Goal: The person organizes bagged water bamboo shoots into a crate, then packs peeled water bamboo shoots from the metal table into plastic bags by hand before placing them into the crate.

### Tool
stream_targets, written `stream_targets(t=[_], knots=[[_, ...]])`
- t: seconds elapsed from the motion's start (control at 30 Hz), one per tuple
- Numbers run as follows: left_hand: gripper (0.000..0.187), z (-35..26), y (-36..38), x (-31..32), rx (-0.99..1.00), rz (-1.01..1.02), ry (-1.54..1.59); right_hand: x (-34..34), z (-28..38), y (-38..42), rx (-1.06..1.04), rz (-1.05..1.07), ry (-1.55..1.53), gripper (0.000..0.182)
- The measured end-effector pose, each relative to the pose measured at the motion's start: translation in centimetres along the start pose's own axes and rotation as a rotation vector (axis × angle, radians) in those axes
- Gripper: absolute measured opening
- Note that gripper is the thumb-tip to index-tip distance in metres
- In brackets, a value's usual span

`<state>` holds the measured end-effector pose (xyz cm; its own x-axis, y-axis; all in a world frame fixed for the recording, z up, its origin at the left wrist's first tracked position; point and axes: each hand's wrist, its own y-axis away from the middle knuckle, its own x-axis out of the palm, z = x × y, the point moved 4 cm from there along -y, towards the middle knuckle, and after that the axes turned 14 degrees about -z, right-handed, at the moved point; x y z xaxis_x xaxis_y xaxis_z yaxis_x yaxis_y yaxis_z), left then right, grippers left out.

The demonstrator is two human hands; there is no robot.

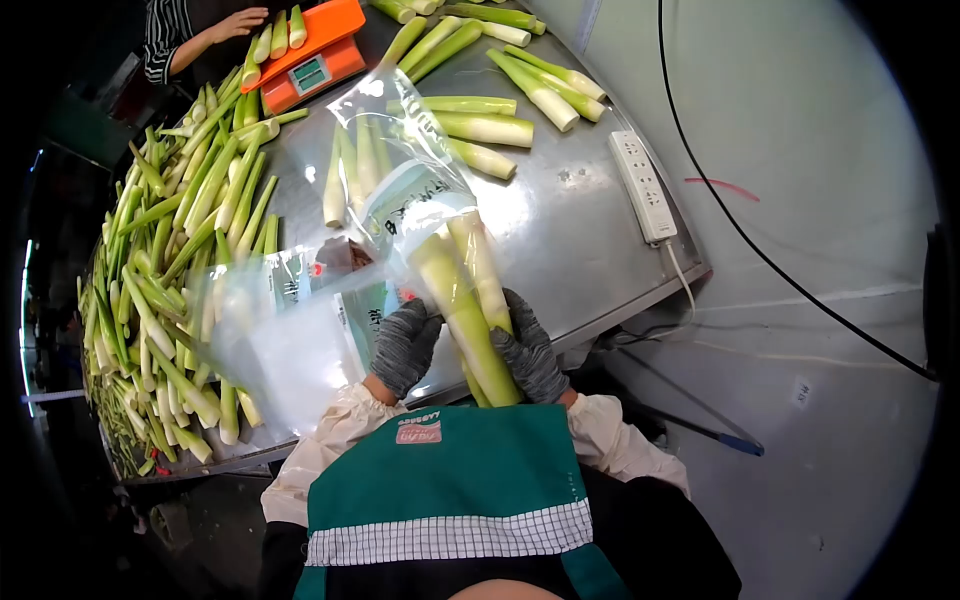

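Several thick green-and-white water bamboo shoots (462,318) are partly inside a clear printed plastic bag (415,170), tilted in front of my body. My right hand (530,350), in a grey knit glove, curls round the right side of the shoots' lower ends. On the other side my left hand (405,345), gloved the same way, closes on the bag's open edge beside the shoots. More clear printed bags (300,340) lie flat on the metal table just left of my left hand. The fingertips of both hands are partly hidden.
A large heap of shoots (190,220) covers the table's left side. Small groups of shoots (485,128) lie farther back. An orange scale (315,70) holds several shoots, with another person's hand (238,25) beside it. A white power strip (640,188) sits along the right edge.
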<state>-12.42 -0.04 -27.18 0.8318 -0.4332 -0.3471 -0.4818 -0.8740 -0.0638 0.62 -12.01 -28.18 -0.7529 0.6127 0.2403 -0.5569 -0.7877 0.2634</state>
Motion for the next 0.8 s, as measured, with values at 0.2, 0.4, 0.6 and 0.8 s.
stream_targets(t=[0.2,0.4,0.6,0.8], knots=[[0.004,5.8,1.0,1.0,-0.520,-0.150,0.482,0.9,-2.2,-0.7,0.135,0.162,-0.006,0.092],[0.007,1.2,0.4,0.4,-0.038,-0.046,-0.141,1.1,-1.8,-1.6,0.089,0.109,0.425,0.111],[0.012,-4.0,0.4,1.5,0.325,0.179,-0.854,1.0,-1.6,-1.5,-0.140,-0.072,0.483,0.107],[0.016,-6.9,-0.4,1.8,0.466,0.174,-0.687,0.2,2.2,-1.7,-0.103,-0.004,0.331,0.099]])
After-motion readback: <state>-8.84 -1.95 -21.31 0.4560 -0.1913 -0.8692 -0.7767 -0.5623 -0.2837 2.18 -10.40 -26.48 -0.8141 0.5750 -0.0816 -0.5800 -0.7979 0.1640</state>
